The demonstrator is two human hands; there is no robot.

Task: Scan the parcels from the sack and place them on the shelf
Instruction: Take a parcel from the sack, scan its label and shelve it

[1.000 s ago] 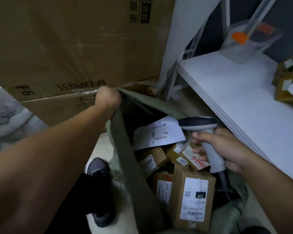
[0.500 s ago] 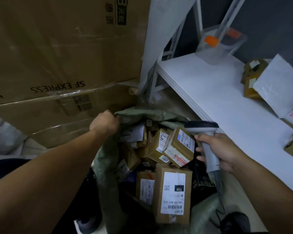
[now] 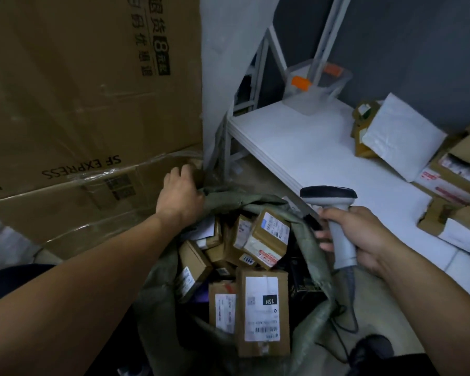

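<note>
- Gripping the rim of the sack (image 3: 158,280), the left hand (image 3: 178,196) curls its fingers over the cloth, likely to keep the mouth open; a large carton (image 3: 79,90) stands just beyond its knuckles.
- The right hand (image 3: 364,237) wraps round the scanner (image 3: 337,213), apparently ready to read a label.
- The parcels (image 3: 261,310) lie heaped between both hands.
- The shelf (image 3: 310,147) edge runs just beyond the right hand, with bare board left of the shelved parcels (image 3: 402,134).
</note>
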